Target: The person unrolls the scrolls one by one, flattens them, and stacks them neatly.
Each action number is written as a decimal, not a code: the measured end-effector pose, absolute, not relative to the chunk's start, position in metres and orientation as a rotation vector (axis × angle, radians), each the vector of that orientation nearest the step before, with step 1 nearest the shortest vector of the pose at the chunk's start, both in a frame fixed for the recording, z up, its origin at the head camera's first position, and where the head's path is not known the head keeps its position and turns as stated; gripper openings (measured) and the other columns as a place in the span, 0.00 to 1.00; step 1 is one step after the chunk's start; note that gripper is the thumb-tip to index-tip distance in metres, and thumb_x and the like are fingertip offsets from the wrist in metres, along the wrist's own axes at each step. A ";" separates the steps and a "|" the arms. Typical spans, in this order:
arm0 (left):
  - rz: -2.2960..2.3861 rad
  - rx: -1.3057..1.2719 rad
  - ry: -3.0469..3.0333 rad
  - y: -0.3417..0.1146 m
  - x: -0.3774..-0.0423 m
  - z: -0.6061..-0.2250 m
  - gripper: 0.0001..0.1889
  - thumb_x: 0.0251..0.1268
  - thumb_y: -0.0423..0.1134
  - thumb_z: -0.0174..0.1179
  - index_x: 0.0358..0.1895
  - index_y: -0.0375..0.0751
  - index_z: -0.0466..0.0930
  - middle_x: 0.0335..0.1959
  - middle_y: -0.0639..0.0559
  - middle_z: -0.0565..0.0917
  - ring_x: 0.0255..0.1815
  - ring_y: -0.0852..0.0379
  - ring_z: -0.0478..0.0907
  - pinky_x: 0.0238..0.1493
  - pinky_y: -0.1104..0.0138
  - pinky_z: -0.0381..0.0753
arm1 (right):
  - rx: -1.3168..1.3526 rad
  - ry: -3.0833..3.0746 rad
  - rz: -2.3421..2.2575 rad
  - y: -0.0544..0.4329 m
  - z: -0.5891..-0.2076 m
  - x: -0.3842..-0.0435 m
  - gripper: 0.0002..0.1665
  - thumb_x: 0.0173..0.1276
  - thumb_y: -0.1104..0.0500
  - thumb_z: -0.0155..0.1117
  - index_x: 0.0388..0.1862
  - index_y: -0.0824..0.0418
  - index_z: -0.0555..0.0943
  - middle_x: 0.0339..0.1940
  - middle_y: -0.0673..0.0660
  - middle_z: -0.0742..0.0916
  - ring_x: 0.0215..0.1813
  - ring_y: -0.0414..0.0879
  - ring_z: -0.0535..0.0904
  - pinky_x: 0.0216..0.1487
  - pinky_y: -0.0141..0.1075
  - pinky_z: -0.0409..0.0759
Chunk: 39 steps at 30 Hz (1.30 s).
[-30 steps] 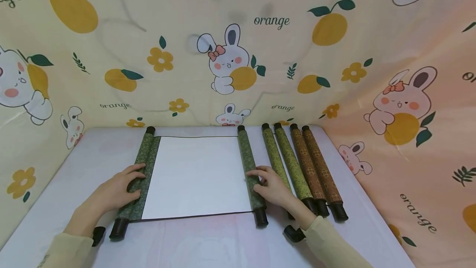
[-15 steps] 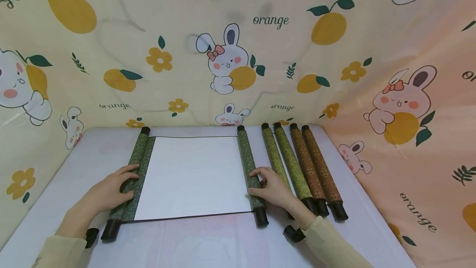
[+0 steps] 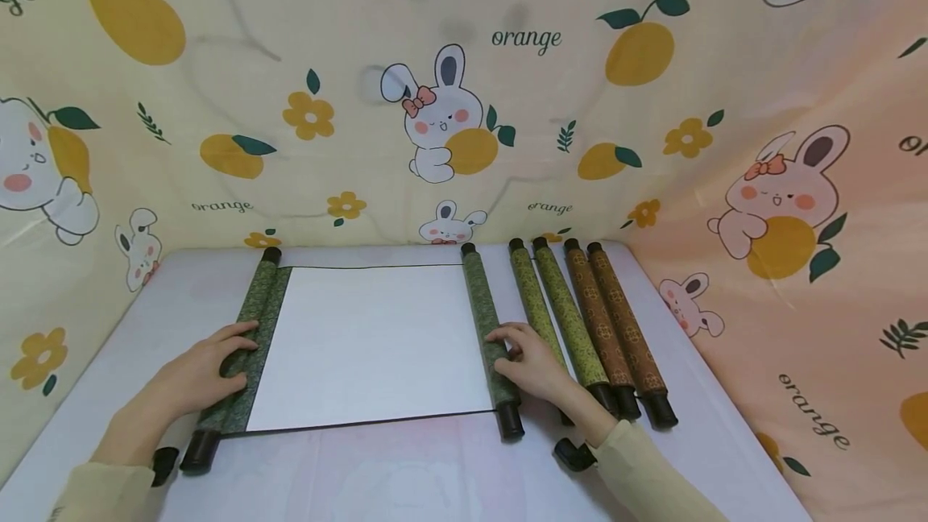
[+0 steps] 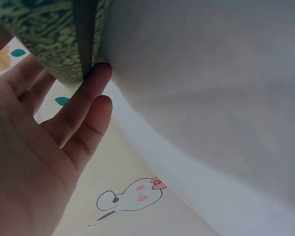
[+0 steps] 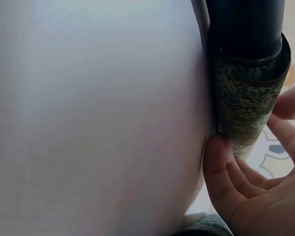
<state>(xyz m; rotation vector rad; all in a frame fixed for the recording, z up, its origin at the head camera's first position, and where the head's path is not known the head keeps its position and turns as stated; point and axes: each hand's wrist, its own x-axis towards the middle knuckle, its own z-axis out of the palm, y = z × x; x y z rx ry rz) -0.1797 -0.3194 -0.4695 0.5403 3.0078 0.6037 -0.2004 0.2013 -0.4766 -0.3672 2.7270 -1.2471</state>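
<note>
Cream cloth backdrop behind the surface reads "orange" in dark script at several spots, among printed rabbits, fruit and flowers; print at the left edge is cropped to "ge". Left grip: bare hand, fingers bent over the left roll, thumb toward the person, parted to about the roll's width, has hold of it. Left wrist view: fingertips touching the patterned cover's edge. Right grip: closed a bit tighter, finger and thumb holding the right roll from its outer side, nearer the person's end. Right wrist view: fingertips on the patterned cover, black end cap above them in frame. Green scroll lies flat between the two grips, white face up, rolls at both ends, green strip next to the left roll. Two light green rolls and two brown rolls sit right of it, just past the right grip. Black piece by the right sleeve, partly hidden; can't tell what it is.
</note>
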 end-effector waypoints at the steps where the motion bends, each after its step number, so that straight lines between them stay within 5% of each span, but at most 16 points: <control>1: 0.607 0.540 3.008 -0.321 -0.180 -0.469 0.24 0.56 0.34 0.70 0.57 0.29 0.82 0.74 0.32 0.67 0.68 0.22 0.69 0.57 0.34 0.76 | -0.361 2.727 -1.241 0.202 -0.477 -0.201 0.22 0.69 0.64 0.62 0.60 0.50 0.85 0.74 0.63 0.73 0.42 0.46 0.74 0.41 0.41 0.73; 6: 0.610 0.526 3.000 -0.327 -0.180 -0.469 0.24 0.56 0.33 0.70 0.57 0.28 0.81 0.75 0.31 0.66 0.69 0.22 0.68 0.57 0.34 0.75 | -0.354 2.734 -1.228 0.202 -0.476 -0.200 0.22 0.72 0.64 0.59 0.60 0.49 0.86 0.76 0.64 0.72 0.43 0.45 0.75 0.41 0.42 0.74; 10: 0.598 0.515 2.995 -0.330 -0.179 -0.468 0.24 0.56 0.34 0.70 0.57 0.28 0.81 0.75 0.30 0.65 0.68 0.21 0.68 0.56 0.34 0.76 | -0.363 2.762 -1.196 0.200 -0.475 -0.200 0.18 0.70 0.59 0.70 0.58 0.51 0.85 0.72 0.62 0.76 0.42 0.45 0.75 0.40 0.42 0.74; 15: 0.588 0.504 3.007 -0.334 -0.176 -0.467 0.24 0.55 0.33 0.70 0.57 0.28 0.81 0.74 0.31 0.66 0.67 0.21 0.69 0.56 0.34 0.76 | -0.321 2.783 -1.162 0.199 -0.474 -0.199 0.27 0.60 0.54 0.82 0.56 0.53 0.82 0.62 0.59 0.79 0.42 0.45 0.74 0.40 0.41 0.75; 29: 0.585 0.493 3.005 -0.344 -0.174 -0.467 0.25 0.54 0.33 0.70 0.57 0.28 0.81 0.74 0.30 0.65 0.67 0.20 0.68 0.57 0.33 0.75 | -0.386 2.746 -1.167 0.202 -0.471 -0.197 0.26 0.65 0.62 0.70 0.62 0.53 0.84 0.74 0.64 0.72 0.41 0.46 0.73 0.37 0.41 0.73; 39: 0.586 0.468 2.994 -0.353 -0.173 -0.466 0.24 0.56 0.33 0.69 0.57 0.27 0.81 0.75 0.30 0.64 0.68 0.20 0.66 0.57 0.33 0.74 | -0.345 2.785 -1.124 0.203 -0.471 -0.198 0.19 0.68 0.62 0.67 0.57 0.52 0.88 0.75 0.66 0.73 0.41 0.45 0.73 0.39 0.42 0.72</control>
